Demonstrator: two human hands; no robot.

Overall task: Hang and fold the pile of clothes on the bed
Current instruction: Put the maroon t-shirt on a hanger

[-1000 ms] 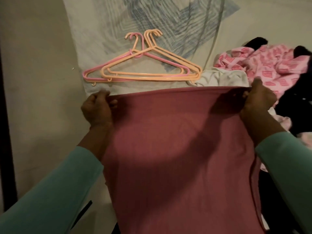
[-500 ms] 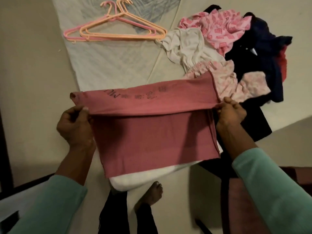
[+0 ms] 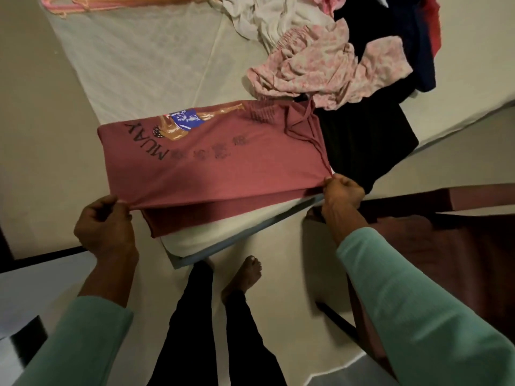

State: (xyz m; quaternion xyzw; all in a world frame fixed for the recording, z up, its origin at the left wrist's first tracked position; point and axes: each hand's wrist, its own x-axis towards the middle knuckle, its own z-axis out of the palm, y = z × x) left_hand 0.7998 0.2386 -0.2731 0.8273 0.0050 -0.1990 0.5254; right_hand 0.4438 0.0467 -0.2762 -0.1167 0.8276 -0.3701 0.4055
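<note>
A dusty-red T-shirt (image 3: pixel 223 162) with a printed figure and the word MUAY lies folded over on the near corner of the bed (image 3: pixel 145 65). My left hand (image 3: pixel 104 227) pinches its near left corner. My right hand (image 3: pixel 341 190) pinches its near right corner. The upper layer lies over a lower layer that hangs past the mattress edge. A pile of clothes (image 3: pixel 328 65) in pale pink, white, black and navy sits on the bed to the right, beyond the shirt. Pink and orange hangers (image 3: pixel 92 1) lie at the top left edge.
A black garment (image 3: pixel 362 146) lies right beside the shirt, under the pile's edge. The mattress corner (image 3: pixel 195 249) juts toward my bare foot (image 3: pixel 245 277) and dark trouser legs on the floor. A dark brown surface (image 3: pixel 446 232) stands at the right.
The shirt was held up in front of me, then folded over and laid down on the bed corner. The printed side now faces up, and my hands have dropped to its near edge.
</note>
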